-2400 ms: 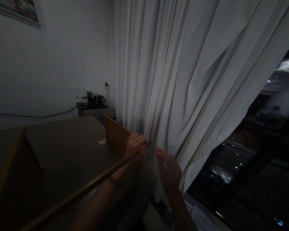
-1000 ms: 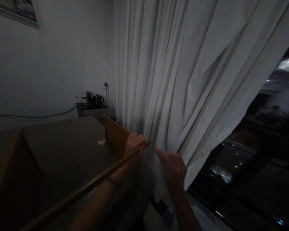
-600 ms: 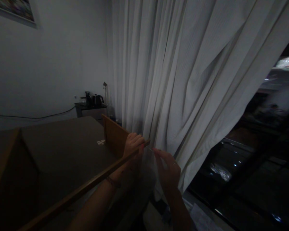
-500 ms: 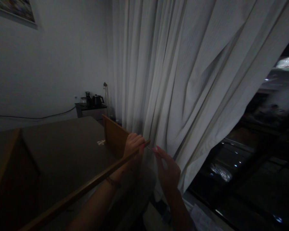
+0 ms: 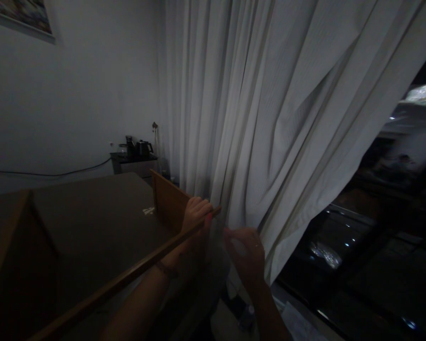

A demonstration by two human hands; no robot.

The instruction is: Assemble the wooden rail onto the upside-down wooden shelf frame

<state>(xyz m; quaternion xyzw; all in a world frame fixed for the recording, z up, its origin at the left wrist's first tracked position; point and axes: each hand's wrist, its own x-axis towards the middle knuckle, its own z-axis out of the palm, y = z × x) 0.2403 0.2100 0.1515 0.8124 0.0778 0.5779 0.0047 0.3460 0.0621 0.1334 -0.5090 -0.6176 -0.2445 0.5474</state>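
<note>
In the dim head view my left hand [image 5: 198, 212] is wrapped over the far end of a wooden frame, gripping its long narrow edge board [image 5: 135, 271]. An upright wooden panel [image 5: 170, 196] stands just behind that hand. To the right of the board's end, my right hand [image 5: 247, 253] has thumb and forefinger pinched together. A faint thin piece, perhaps metal, runs from the fingertips toward the board end; its kind is too dim to make out.
Another wooden panel [image 5: 17, 251] rises at the left on the dark tabletop [image 5: 99, 203]. White scraps [image 5: 148, 210] lie near the far panel. A black kettle [image 5: 144, 148] stands on a small cabinet [image 5: 137, 166]. White curtains [image 5: 270, 118] hang close at the right.
My right hand has dropped slightly and turned, its fingertips lower and a little farther from the board end. My left hand and the wooden frame have stayed in place.
</note>
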